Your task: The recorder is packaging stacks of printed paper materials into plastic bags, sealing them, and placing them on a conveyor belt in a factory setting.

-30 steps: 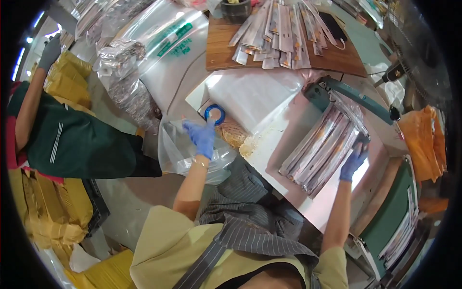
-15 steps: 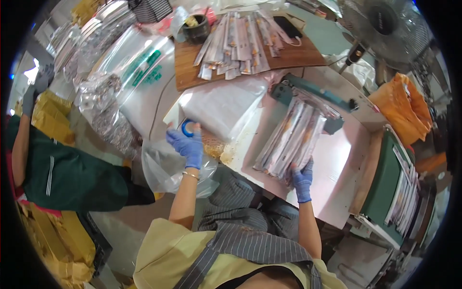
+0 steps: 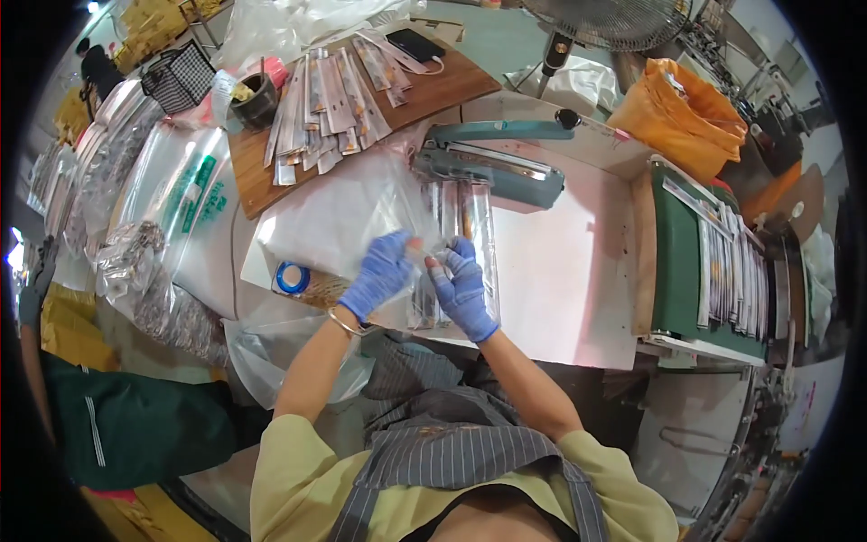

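My left hand (image 3: 377, 274), in a blue glove with bare fingertips, pinches the edge of a thin clear plastic bag (image 3: 394, 194). Close beside it, my right hand (image 3: 464, 294), gloved alike, has thumb and fingers closed on the same film. A stack of clear bags (image 3: 321, 217) lies under and left of the hands. Partly behind my right hand are long slim printed packets (image 3: 477, 217), lying in clear film in front of the green-grey heat sealer (image 3: 492, 167). A blue-rimmed roll (image 3: 292, 277) lies left of my left hand.
More slim packets (image 3: 330, 108) and a phone (image 3: 415, 43) lie on a wooden board (image 3: 452, 86). A dark cup (image 3: 256, 101) stands there too. At right are a green bin (image 3: 677, 262) of packets, an orange sack (image 3: 677, 108) and a fan (image 3: 614, 18). A person's dark green clothing (image 3: 135, 420) shows at left.
My left hand has left the blue-rimmed roll and moved right to the clear bag. My right hand has let go of the packets and joined it. The head view has shifted.
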`<state>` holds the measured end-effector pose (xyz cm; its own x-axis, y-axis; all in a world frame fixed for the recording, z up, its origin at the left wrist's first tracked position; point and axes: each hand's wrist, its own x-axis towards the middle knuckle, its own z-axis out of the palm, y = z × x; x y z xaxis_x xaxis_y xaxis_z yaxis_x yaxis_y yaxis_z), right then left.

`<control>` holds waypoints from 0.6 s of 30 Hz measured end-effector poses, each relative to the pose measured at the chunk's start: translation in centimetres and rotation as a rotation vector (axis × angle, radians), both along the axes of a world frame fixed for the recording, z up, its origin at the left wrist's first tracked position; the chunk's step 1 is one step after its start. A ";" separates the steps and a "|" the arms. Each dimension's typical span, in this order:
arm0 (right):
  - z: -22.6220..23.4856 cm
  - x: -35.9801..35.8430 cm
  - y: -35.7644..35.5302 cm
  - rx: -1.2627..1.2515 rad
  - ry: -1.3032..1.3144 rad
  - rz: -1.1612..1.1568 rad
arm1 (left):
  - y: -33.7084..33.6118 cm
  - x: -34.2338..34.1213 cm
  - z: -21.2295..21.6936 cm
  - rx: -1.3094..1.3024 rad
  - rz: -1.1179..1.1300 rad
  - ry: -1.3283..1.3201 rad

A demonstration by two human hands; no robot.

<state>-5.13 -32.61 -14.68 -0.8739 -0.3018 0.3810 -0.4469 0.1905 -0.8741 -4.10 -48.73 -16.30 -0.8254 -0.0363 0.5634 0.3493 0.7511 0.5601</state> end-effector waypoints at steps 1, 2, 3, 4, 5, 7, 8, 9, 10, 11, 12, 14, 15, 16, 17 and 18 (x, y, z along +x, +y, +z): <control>0.0 -0.7 0.1 0.019 0.124 -0.076 | -0.8 -0.1 0.7 0.031 0.093 -0.140; -0.1 -1.3 0.6 0.019 0.123 -0.084 | -1.6 -0.3 1.3 0.030 0.084 -0.141; -0.2 -1.9 1.2 0.047 0.115 -0.134 | -2.3 -0.3 2.8 0.129 0.286 -0.244; -0.3 -2.2 1.5 0.073 0.105 -0.179 | -2.9 -0.2 3.7 0.225 0.494 -0.347; -0.3 -2.1 1.8 0.120 0.094 -0.199 | -2.6 0.7 4.1 0.220 0.493 -0.350; 0.6 -1.3 1.3 0.147 0.111 -0.167 | -0.7 3.0 4.0 0.034 0.263 -0.094; 1.1 -0.6 1.1 0.178 0.130 -0.131 | 0.6 3.2 3.8 0.035 0.261 -0.100; 1.4 0.6 0.3 0.090 0.137 -0.169 | 2.6 3.3 3.3 -0.189 0.208 -0.098; 1.8 1.0 0.3 0.090 0.105 -0.117 | 3.8 3.0 3.2 -0.413 0.153 -0.084; 1.9 1.7 0.4 0.076 0.158 -0.111 | 3.4 2.0 2.7 -0.565 0.210 -0.327; 2.0 1.9 0.8 0.066 0.221 -0.127 | 2.5 1.2 2.3 -0.466 0.258 -0.263; 2.4 3.1 0.0 0.093 0.208 -0.032 | -4.0 0.6 -2.5 -0.373 0.509 -0.268; 1.3 2.4 1.3 0.157 0.222 -0.038 | -2.9 0.2 2.2 -0.107 0.430 -0.201; 0.7 2.0 1.5 0.194 0.242 -0.015 | -4.2 0.2 1.7 -0.276 0.417 -0.201; -1.5 0.8 3.1 0.333 0.239 -0.091 | -0.4 0.3 5.2 0.014 0.305 -0.394; -0.9 0.4 2.5 0.326 0.254 -0.139 | -1.8 1.4 3.1 -0.084 0.169 -0.145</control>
